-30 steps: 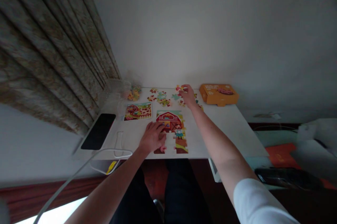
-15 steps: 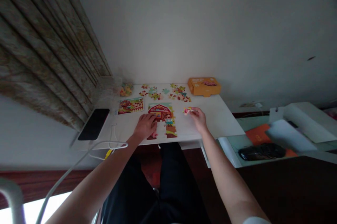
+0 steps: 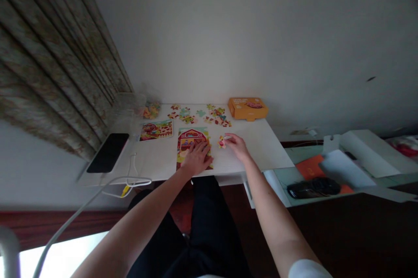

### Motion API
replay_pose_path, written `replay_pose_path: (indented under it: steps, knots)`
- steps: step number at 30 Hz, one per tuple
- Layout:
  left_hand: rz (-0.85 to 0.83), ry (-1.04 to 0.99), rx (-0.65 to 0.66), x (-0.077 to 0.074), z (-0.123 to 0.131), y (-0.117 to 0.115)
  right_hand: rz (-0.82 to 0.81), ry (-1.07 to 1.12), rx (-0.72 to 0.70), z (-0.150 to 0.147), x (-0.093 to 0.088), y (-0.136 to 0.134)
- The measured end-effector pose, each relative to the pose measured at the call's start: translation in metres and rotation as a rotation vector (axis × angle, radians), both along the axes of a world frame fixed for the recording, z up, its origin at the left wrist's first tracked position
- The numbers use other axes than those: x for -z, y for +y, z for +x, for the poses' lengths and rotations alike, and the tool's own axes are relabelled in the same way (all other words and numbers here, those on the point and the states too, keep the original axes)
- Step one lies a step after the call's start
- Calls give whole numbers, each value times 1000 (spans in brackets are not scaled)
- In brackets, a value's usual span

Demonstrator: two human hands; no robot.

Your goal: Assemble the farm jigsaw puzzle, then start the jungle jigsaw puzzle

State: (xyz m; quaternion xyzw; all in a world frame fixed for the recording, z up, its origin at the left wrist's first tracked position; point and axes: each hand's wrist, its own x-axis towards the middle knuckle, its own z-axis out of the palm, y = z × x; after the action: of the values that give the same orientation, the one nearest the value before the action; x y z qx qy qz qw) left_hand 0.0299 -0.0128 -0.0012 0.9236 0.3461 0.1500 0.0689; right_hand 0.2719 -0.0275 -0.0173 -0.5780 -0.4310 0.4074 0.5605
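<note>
My left hand (image 3: 197, 159) lies flat on a partly hidden jigsaw of a red barn (image 3: 191, 135), holding nothing, and covers its lower middle. My right hand (image 3: 237, 147) stands just right of the jigsaw, pinching a small pink-and-yellow jigsaw piece (image 3: 222, 142) at the fingertips. Beyond both hands, several loose pieces (image 3: 215, 114) lie scattered near the far edge of the white table (image 3: 261, 149). To the left of the barn jigsaw lies a farm picture card (image 3: 156, 130).
An orange cardboard box (image 3: 247, 109) sits at the far edge. A clear plastic bag (image 3: 130, 112) with colourful pieces lies far left, near a black phone (image 3: 107, 152) and a white cable (image 3: 127, 180). A curtain hangs left; papers and a dark object lie lower right.
My right hand has moved left with the piece, closer to the barn jigsaw. My left hand has shifted up and now covers the jigsaw's lower middle. The view has tilted slightly.
</note>
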Motion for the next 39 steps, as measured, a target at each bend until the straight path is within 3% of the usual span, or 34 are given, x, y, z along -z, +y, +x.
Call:
replay_pose_path:
  steps: [5, 9, 17, 21, 25, 30, 39]
  knots:
    - [-18, 10, -20, 3, -1, 1, -147, -85, -211, 1, 4, 21]
    - [-21, 16, -29, 1, -1, -1, -198, -327, -262, -3, 5, 36]
    - [-29, 45, -30, -2, 0, -2, -209, -703, -144, -24, -5, 29]
    - [-39, 56, -36, -1, 0, -2, -14, -805, -49, -35, -2, 14]
    - [-27, 60, -36, 0, 0, -2, 165, -973, -118, -41, 4, -3]
    - [-23, 49, -36, 1, 0, 0, 110, -1156, -123, -47, 2, -16]
    - [0, 64, -38, 3, 0, -2, 47, -1196, -105, -53, -8, -17]
